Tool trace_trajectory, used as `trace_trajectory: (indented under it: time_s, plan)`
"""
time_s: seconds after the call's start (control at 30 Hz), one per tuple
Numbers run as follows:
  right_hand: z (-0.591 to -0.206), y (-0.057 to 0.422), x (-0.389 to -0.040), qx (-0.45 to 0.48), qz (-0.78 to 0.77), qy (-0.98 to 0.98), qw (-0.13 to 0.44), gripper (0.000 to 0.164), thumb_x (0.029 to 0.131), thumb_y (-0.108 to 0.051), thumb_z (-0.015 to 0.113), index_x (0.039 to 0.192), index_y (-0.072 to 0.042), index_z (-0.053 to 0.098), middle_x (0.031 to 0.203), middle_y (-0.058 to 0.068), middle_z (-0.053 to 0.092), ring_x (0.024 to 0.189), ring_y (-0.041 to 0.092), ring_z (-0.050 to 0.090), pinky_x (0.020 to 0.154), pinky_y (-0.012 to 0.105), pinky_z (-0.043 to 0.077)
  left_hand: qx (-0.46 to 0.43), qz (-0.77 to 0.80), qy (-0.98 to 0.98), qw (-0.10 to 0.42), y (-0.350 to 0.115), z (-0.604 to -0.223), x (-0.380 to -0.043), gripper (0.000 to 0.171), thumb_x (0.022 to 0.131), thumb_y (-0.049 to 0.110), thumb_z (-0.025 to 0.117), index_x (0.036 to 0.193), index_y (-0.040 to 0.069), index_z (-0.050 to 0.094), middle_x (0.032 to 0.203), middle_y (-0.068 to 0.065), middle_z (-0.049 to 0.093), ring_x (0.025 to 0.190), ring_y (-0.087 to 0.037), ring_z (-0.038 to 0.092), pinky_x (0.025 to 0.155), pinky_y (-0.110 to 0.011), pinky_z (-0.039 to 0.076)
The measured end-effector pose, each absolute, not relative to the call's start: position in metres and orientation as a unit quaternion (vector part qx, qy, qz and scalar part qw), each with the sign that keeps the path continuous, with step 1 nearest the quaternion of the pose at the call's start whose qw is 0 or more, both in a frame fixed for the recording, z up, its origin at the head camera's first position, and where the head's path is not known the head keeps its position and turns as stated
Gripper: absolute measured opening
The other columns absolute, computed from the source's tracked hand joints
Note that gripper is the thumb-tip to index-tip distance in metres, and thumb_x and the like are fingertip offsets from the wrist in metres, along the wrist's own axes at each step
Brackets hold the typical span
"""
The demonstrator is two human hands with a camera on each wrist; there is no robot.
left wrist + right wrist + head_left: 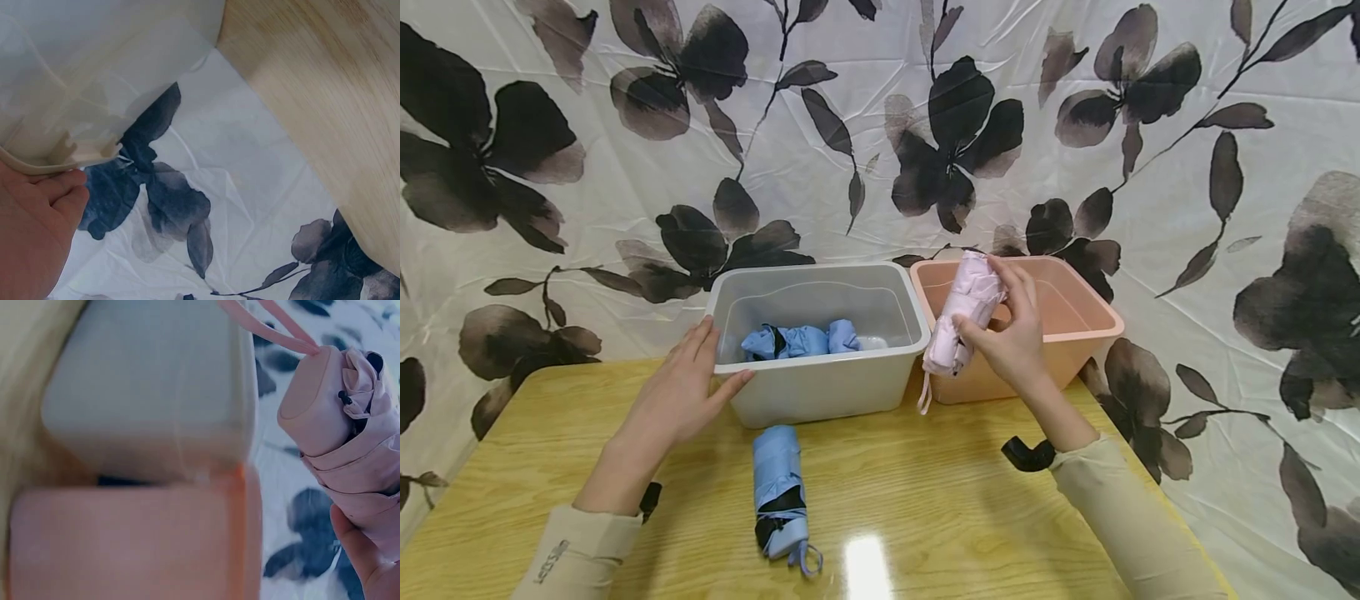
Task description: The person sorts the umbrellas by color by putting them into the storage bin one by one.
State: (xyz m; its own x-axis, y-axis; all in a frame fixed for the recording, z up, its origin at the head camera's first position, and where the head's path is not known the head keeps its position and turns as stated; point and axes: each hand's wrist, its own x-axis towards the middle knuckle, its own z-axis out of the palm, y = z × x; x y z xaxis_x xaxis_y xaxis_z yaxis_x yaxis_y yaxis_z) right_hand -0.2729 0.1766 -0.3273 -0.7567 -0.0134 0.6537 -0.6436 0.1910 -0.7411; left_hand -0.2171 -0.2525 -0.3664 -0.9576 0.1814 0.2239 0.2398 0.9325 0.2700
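Note:
My right hand (1018,333) grips a pink folded umbrella (967,304), tilted, with its wrist strap hanging down. It overlaps the front left part of the peach bin (1078,333) in the head view. In the right wrist view the umbrella's handle end (312,397) and looped strap show close up. My left hand (677,392) lies at the left corner of the white bin (827,392), fingers straight along its rim and thumb over the front edge. Blue folded umbrellas (801,342) lie inside that bin, partly hidden by its front wall. Another blue folded umbrella (778,496) lies on the table before it.
The two bins stand side by side on a yellow wood-grain table (925,500). Behind them hangs a white cloth (850,125) with dark flowers. Black straps or camera mounts (1028,454) sit at the wrists.

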Motion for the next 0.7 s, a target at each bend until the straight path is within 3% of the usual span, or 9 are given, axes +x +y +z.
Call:
trace_trajectory:
  time_s: [0.43, 0.57, 0.7]
  plan:
    - [-0.306, 0.211, -0.343, 0.136, 0.516, -0.801, 0.27, 0.081, 0.086, -0.01, 0.082, 0.158, -0.014, 0.045, 0.157, 0.01, 0.035, 0.107, 0.02, 0.05, 0.079, 0.014, 0.051, -0.109, -0.148, -0.978, 0.097, -0.254, -0.367, -0.216, 0.098, 0.105, 0.063, 0.047, 0.159, -0.014, 0.019, 0.169, -0.032, 0.011, 0.155, -0.052, 0.015, 0.122, -0.067, 0.02]
    - [-0.307, 0.215, -0.364, 0.101, 0.502, -0.827, 0.23, 0.082, 0.086, -0.013, 0.082, 0.159, -0.015, 0.044, 0.158, 0.012, 0.034, 0.109, 0.025, 0.05, 0.08, 0.016, 0.048, -0.109, -0.149, -0.978, 0.098, -0.253, -0.367, -0.217, 0.098, 0.104, 0.063, 0.047, 0.16, -0.013, 0.019, 0.169, -0.031, 0.01, 0.155, -0.052, 0.015, 0.122, -0.067, 0.02]
    - [-0.309, 0.215, -0.383, 0.09, 0.495, -0.848, 0.166, 0.083, 0.086, -0.01, 0.081, 0.16, -0.012, 0.042, 0.158, 0.018, 0.031, 0.114, 0.028, 0.049, 0.084, 0.026, 0.053, -0.11, -0.148, -0.978, 0.099, -0.252, -0.366, -0.217, 0.098, 0.104, 0.062, 0.048, 0.16, -0.013, 0.018, 0.169, -0.031, 0.011, 0.154, -0.052, 0.015, 0.122, -0.067, 0.02]
